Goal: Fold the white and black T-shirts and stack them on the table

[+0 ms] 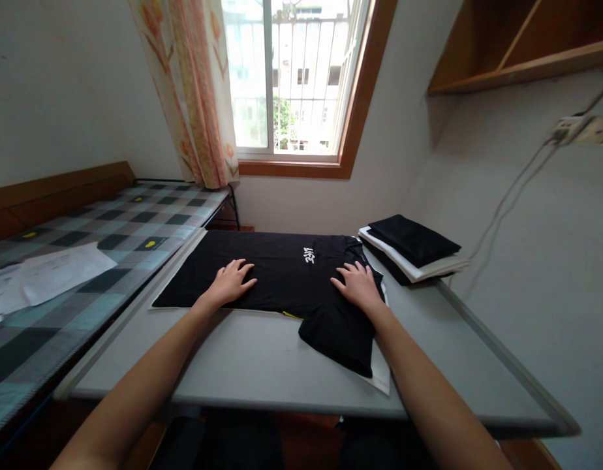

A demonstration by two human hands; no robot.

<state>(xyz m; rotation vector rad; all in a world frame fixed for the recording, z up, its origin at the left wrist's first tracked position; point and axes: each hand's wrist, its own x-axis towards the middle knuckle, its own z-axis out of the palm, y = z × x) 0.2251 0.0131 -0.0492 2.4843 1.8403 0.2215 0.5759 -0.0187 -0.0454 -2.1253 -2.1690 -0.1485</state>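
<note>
A black T-shirt [277, 271] with white lettering lies flat across the table, its hem to the left and its collar to the right. One sleeve points toward me. White cloth [381, 365] shows from beneath along the near edge and under the sleeve. My left hand [230, 282] rests on the shirt near the hem end, fingers spread. On the shirt by the collar and shoulder lies my right hand [357, 285], its fingers also stretched out. Neither hand grips the fabric.
Folded black and white clothes [414, 245] are stacked at the table's back right. The grey table [252, 365] stands beside a bed with a checked sheet [86, 228], where papers [61, 271] lie. Cables [507, 196] hang down the right wall under a wooden shelf [521, 68].
</note>
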